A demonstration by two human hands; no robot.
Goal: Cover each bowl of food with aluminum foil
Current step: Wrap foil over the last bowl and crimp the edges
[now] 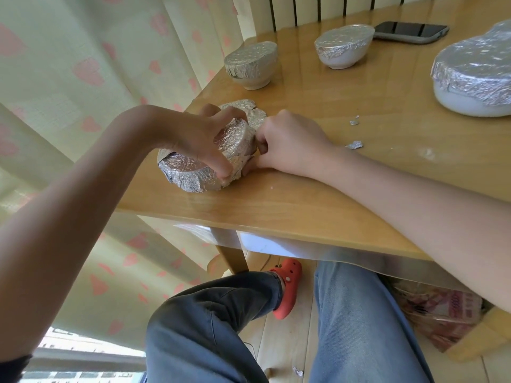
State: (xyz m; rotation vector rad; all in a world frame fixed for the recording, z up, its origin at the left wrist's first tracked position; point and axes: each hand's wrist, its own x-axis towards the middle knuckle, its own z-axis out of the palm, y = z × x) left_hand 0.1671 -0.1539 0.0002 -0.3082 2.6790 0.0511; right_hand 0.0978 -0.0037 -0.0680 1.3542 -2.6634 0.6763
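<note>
A foil-covered bowl (190,170) sits near the left corner of the wooden table (304,200). My left hand (199,134) reaches over it, fingers curled round its foil-wrapped top and side. My right hand (287,145) is beside it on the right, fingers curled and pinching the foil at the bowl's edge. Loose foil pieces (249,109) lie just behind the hands. Further back stand three foil-topped bowls: a small one (251,64) at the left, a white one (343,45) in the middle, and a large white one (475,76) at the right.
A dark phone (412,31) lies at the back of the table. Small foil scraps (354,145) lie right of my right hand. The table's left edge is close to the bowl. Curtains hang at the left; my legs and an orange shoe (287,288) are below.
</note>
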